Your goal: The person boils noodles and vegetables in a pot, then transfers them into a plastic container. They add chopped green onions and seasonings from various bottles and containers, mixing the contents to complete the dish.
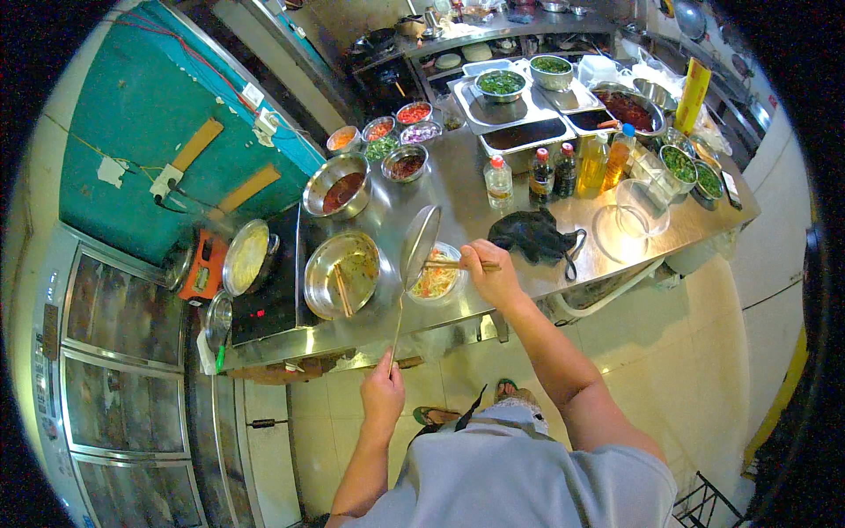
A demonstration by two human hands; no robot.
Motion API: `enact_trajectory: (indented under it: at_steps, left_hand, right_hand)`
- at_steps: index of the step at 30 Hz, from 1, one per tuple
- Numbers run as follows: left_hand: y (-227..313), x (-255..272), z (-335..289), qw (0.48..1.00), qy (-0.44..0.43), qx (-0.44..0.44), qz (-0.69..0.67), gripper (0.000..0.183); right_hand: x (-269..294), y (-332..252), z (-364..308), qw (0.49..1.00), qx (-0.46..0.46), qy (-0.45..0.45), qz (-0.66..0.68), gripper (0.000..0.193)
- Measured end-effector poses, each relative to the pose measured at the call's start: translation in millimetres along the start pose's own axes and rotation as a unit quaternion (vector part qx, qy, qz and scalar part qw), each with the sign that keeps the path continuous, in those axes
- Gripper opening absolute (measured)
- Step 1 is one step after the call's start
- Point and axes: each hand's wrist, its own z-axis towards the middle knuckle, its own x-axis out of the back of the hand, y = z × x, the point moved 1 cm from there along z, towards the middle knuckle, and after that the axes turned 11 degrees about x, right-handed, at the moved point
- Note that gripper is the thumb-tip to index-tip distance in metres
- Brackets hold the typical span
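My left hand (383, 387) is closed round the thin handle of a long-handled strainer (421, 245). Its round metal head is tipped on edge above the counter, beside a bowl of shredded orange and pale vegetables (436, 283). In my right hand (490, 275) is a pair of wooden chopsticks (446, 264), their tips over that bowl by the strainer. The strainer hides part of the bowl. To its left sits a wide steel bowl (317, 305) with sauce traces and another pair of chopsticks (342, 290) in it. A crumpled black bag (532, 236) lies right of my right hand.
A steel pot of red sauce (339, 189) and small bowls of chopped vegetables (414, 113) stand farther back. Several bottles (541, 176) line the counter before metal trays (524, 136). At left are a black cooktop (268, 308) and a pan of pale food (246, 257).
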Motion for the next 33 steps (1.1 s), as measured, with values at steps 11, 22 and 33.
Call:
enact_trajectory:
  at_steps: [11,22,33]
  left_hand:
    - [-9.0,-0.5,1.8,0.999,0.032,-0.007,0.034,0.037]
    - [-18.2,31.6,9.5,0.982,0.006,0.083,-0.169,0.035]
    - [-29.5,34.3,9.9,0.971,-0.007,0.094,-0.218,0.034]
  right_hand:
    - [4.6,-8.4,-14.7,0.998,-0.041,0.027,-0.043,0.025]
    - [-29.8,-4.9,-8.5,0.993,-0.001,-0.118,-0.004,0.023]
    - [-65.3,-7.2,19.6,0.991,0.047,-0.127,0.012,0.026]
